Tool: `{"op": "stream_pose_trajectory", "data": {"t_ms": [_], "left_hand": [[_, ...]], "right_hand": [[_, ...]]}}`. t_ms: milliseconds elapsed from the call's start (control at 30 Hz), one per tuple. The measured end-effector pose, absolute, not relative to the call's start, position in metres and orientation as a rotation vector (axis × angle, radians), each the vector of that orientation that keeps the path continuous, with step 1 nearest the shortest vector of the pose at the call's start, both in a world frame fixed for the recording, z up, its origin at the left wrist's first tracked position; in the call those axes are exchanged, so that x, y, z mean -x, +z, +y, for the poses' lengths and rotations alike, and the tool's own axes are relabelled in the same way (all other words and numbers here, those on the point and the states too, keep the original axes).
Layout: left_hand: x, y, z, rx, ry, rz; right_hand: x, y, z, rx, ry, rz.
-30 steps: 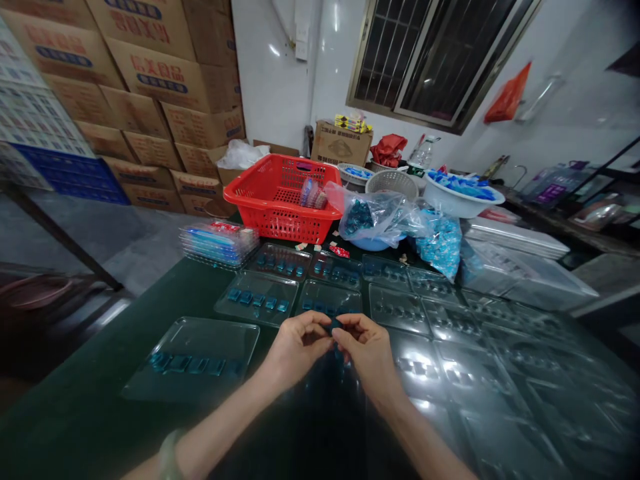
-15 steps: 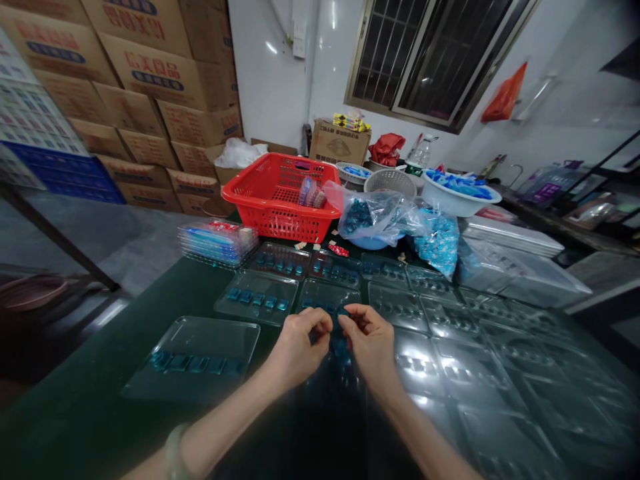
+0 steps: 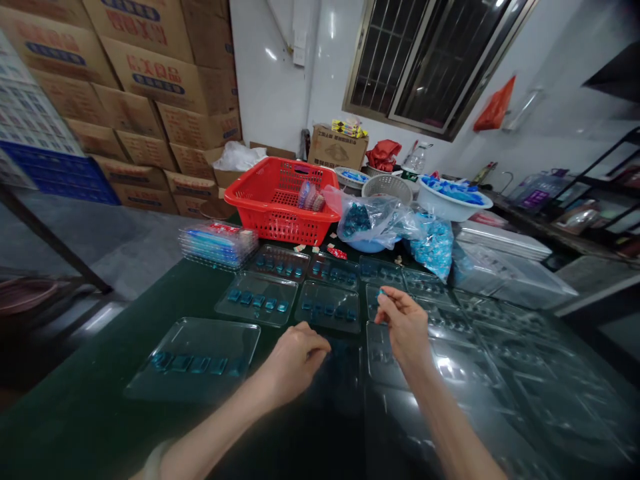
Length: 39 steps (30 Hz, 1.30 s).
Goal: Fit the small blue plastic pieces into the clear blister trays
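Observation:
My right hand (image 3: 406, 325) is raised over a clear plastic tray (image 3: 395, 303) and pinches a small blue piece (image 3: 382, 293) between thumb and fingertips. My left hand (image 3: 297, 358) rests low over the dark table with its fingers curled; what they hold, if anything, is hidden. Just ahead of it lies a clear tray with a row of blue pieces (image 3: 327, 308). Two more filled trays (image 3: 257, 298) (image 3: 193, 357) lie to the left.
Several clear trays cover the green table (image 3: 85, 413) to the right. At the back stand a red basket (image 3: 280, 197), a bag of blue pieces (image 3: 373, 220), a white bowl (image 3: 447, 200) and a stack of filled trays (image 3: 217, 243). Cardboard boxes (image 3: 150, 73) line the left wall.
My hands have parted. The right hand moved forward and right with a blue piece, over another tray. The left hand dropped slightly and stayed near the table.

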<state>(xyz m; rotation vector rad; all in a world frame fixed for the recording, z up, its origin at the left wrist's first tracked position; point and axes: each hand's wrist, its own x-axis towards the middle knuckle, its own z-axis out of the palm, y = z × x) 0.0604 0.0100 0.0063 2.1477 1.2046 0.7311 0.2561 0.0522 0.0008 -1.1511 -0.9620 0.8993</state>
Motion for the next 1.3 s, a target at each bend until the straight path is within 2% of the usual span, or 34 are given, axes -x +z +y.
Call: {"op": "stream_pose_trajectory", "data": {"t_ms": [133,267,433,633,1033,1300], "left_hand": [[-0.064,0.007,0.014,-2.252,0.872,1.321],[-0.068,0.024,0.01,-1.93,1.155,1.185],[-0.068,0.032,0.005,-1.37,1.073,0.985],[-0.068,0.017,0.006,-1.108,1.026,0.884],[-0.07,0.022,0.0,-1.286,1.085,0.823],[-0.076,0.021,-0.004,-1.328,1.012,0.944]], "right_hand": [[-0.244,0.003,0.033,1.009,1.236,-0.969],[-0.222,0.002,0.016,0.959,1.332,-1.011],[-0.212,0.004,0.009,0.988,1.276,-1.131],[-0.212,0.01,0.004,0.982,1.344,-1.217],[-0.213,-0.003,-0.013,0.765,1.734,-0.875],[-0.207,-0.004,-0.017,0.886,1.628,-0.834]]}}
